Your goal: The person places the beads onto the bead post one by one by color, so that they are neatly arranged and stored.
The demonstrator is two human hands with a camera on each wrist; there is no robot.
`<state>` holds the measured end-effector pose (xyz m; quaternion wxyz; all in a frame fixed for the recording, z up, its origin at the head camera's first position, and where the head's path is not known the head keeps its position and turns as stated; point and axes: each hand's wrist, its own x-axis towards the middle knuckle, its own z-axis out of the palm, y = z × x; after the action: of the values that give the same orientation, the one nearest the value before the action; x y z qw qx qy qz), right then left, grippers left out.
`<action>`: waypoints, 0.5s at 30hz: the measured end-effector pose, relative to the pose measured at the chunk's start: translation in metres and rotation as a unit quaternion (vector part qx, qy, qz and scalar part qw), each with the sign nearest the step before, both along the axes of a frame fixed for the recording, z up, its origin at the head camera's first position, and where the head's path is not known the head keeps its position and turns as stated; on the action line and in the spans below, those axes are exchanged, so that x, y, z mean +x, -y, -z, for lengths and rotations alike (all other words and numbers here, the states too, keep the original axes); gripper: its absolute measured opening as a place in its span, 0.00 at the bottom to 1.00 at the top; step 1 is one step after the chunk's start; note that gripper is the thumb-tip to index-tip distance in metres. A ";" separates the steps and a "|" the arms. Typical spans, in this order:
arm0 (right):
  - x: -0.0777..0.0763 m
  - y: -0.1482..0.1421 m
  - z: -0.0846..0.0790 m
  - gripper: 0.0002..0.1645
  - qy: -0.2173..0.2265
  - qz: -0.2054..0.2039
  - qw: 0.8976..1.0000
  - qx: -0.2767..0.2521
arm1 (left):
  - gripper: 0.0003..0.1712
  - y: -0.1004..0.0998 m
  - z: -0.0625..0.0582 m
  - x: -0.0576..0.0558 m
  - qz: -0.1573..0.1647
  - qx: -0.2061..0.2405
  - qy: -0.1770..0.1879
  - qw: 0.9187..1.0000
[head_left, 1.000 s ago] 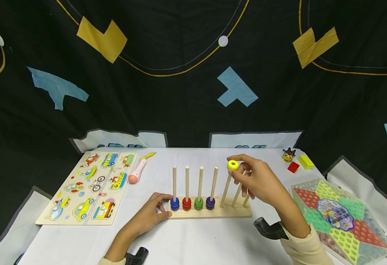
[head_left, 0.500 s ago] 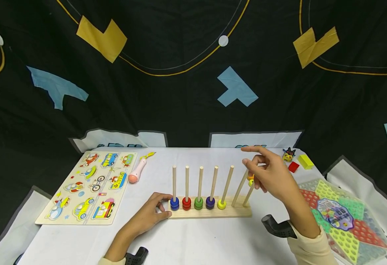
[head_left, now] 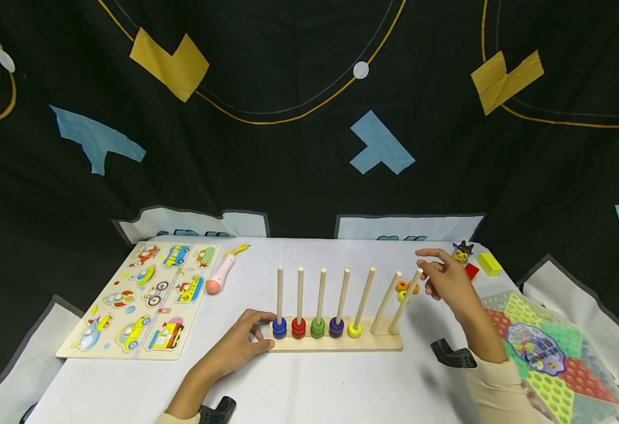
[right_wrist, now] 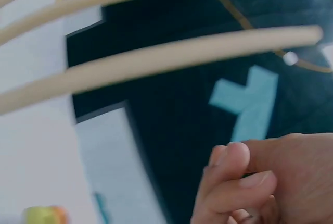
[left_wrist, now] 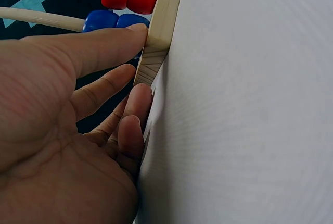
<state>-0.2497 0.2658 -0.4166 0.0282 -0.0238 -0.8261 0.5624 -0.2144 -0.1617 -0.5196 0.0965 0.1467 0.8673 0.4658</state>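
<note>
A wooden peg stand [head_left: 336, 344] with a row of upright pegs stands mid-table. Pairs of blue beads [head_left: 280, 328], red beads [head_left: 298, 328], green beads [head_left: 317, 327] and purple beads [head_left: 336, 327] sit on its pegs, then a single yellow bead [head_left: 354, 329]. The two rightmost pegs are bare. My left hand [head_left: 242, 340] holds the stand's left end, thumb [left_wrist: 122, 41] by the blue beads and fingers against the end face. Beside the rightmost peg, my right hand [head_left: 449, 285] hovers with nothing in its loosely bent fingers. Loose orange beads [head_left: 401, 286] and a yellow bead [head_left: 403, 297] lie behind the stand.
On the left lie a vehicle puzzle board [head_left: 145, 300] and a pink toy stick [head_left: 221, 274]. A boxed checkers-style board [head_left: 558, 353] is at right. Behind it sit a small figure [head_left: 462, 252], a yellow block [head_left: 489, 264] and a red piece [head_left: 470, 271].
The yellow bead left my right hand and went down the fifth peg. That hand then moved right, past the last peg, revealing the loose beads. My left hand stayed at the stand's end.
</note>
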 end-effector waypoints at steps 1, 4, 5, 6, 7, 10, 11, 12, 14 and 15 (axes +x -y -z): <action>-0.002 -0.002 0.009 0.20 0.019 -0.008 1.000 0.001 | 0.26 0.000 0.000 0.000 0.000 -0.001 0.001 1.000; -0.006 -0.006 0.032 0.20 0.056 -0.040 0.998 0.007 | 0.26 -0.001 0.000 0.001 0.000 -0.003 0.004 1.000; -0.006 -0.006 0.040 0.20 0.065 -0.047 0.997 0.006 | 0.26 -0.001 0.000 0.001 -0.001 -0.004 0.004 1.000; -0.007 -0.006 0.046 0.20 0.073 -0.052 0.996 0.006 | 0.26 -0.001 0.000 0.001 -0.002 -0.004 0.002 1.000; -0.007 -0.006 0.052 0.20 0.080 -0.056 0.995 0.006 | 0.26 -0.001 0.000 0.001 -0.002 -0.004 0.001 1.000; -0.009 -0.005 0.068 0.20 0.100 -0.060 0.993 -0.006 | 0.26 -0.001 -0.001 0.000 -0.004 -0.005 -0.002 1.000; -0.009 -0.005 0.073 0.20 0.103 -0.059 0.993 -0.006 | 0.26 -0.001 -0.001 0.000 -0.005 -0.006 -0.002 1.000; -0.010 -0.006 0.077 0.21 0.107 -0.063 0.992 -0.007 | 0.26 -0.001 -0.001 0.000 -0.005 -0.006 -0.003 1.000; -0.011 -0.007 0.084 0.21 0.108 -0.071 0.992 -0.009 | 0.26 -0.002 -0.001 0.000 -0.005 -0.006 -0.002 1.000; -0.011 -0.007 0.086 0.22 0.107 -0.074 0.991 -0.011 | 0.26 -0.002 0.000 -0.001 -0.005 -0.007 -0.002 1.000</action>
<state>-0.2612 0.2731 -0.5031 -0.1028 -0.0228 -0.8176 0.5661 -0.2150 -0.1601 -0.5191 0.0934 0.1431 0.8713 0.4600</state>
